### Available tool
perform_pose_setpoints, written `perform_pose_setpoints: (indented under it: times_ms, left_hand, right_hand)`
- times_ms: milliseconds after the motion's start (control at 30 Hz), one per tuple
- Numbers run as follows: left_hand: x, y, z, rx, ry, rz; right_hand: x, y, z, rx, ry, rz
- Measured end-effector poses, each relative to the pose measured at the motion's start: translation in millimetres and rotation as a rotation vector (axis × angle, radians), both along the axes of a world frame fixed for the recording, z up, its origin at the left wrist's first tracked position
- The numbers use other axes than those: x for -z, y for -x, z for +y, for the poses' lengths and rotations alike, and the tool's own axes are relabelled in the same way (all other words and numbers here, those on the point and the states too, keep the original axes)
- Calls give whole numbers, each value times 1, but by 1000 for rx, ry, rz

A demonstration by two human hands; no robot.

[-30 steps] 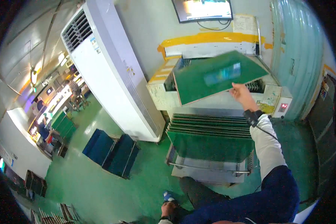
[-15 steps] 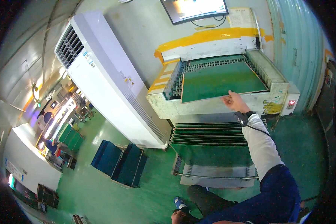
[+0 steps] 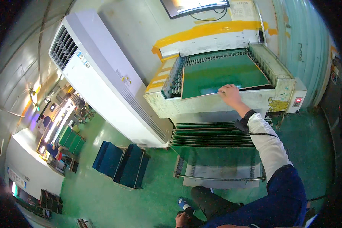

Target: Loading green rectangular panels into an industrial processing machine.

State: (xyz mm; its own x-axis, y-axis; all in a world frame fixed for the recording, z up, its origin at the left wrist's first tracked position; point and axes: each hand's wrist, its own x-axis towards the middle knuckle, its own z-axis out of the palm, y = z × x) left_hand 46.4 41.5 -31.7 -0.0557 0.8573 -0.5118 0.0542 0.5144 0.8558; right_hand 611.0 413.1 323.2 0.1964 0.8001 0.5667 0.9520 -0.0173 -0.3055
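A flat green panel (image 3: 224,76) with a thin copper-coloured rim lies tilted on the roller bed of a pale machine (image 3: 201,106). At the middle of its near edge, my right hand (image 3: 231,96) has its fingers curled over the top, gripping that edge. A black band with a cable circles my right wrist. My left hand (image 3: 182,219) rests low by my leg at the lower edge of the picture; its fingers are too small and partly hidden to make out.
Below the machine stands a rack (image 3: 220,178) holding several upright green panels. Dark blue slotted bins (image 3: 121,164) sit on the green floor to the left. A tall white air conditioner (image 3: 114,83) flanks the machine; a screen (image 3: 193,7) hangs above. People work far left.
My right hand has shifted slightly left along the panel's near edge, its fingers now bent over it. The panel has moved a little left relative to the machine, and the whole view has shifted slightly.
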Motion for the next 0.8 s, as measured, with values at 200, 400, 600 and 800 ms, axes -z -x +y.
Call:
perform_pose_setpoints:
  times_ms: [200,400,600,800]
  left_hand:
    - [-30,-22,15,-182,193,-208]
    - [53,24,9,-199,273,-76]
    - [-61,-38,25,-203,250,-21]
    - [-9,-5,12,395,-264,530]
  right_hand:
    - [8,-9,1,11,79,-79]
    - [-7,2,29,14,173,-52]
    - [-4,-20,35,31,237,-9]
    - [-5,5,18,-58,151,-55]
